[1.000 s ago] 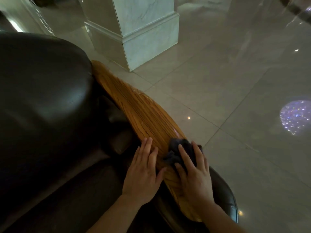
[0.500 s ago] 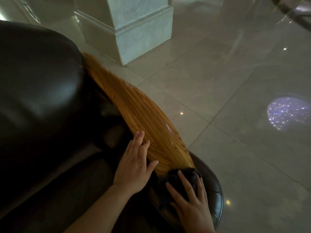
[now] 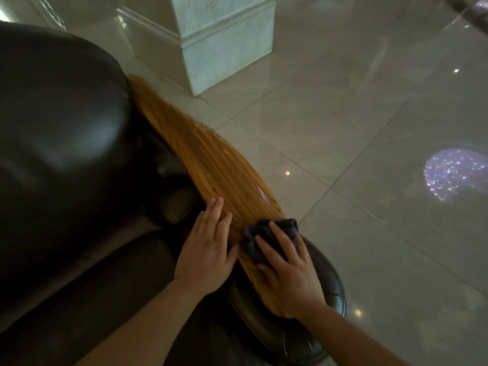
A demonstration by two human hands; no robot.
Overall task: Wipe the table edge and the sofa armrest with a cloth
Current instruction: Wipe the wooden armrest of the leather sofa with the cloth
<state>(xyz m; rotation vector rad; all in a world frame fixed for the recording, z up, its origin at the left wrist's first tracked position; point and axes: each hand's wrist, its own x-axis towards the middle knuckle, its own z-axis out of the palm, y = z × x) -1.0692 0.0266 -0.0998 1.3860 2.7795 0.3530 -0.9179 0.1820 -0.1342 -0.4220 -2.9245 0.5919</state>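
The sofa's armrest has a long wooden top (image 3: pixel 211 165) with striped grain, running from the dark leather backrest (image 3: pixel 60 122) down toward me. My right hand (image 3: pixel 287 273) presses a dark grey cloth (image 3: pixel 266 233) flat onto the near end of the wood, fingers spread over it. My left hand (image 3: pixel 208 249) rests flat on the wood's inner edge beside the cloth, fingers together, holding nothing. Dark leather padding (image 3: pixel 327 281) curves around the near tip of the armrest. No table is in view.
A white marble column base (image 3: pixel 211 46) stands on the floor just beyond the armrest's far end. Glossy grey floor tiles (image 3: pixel 356 128) spread to the right, with a sparkling light reflection (image 3: pixel 454 173). The sofa seat (image 3: pixel 92 286) lies to the left.
My right hand with the cloth slid down to the armrest's near tip, then came back up the wood a little. My left hand stayed on the inner edge.
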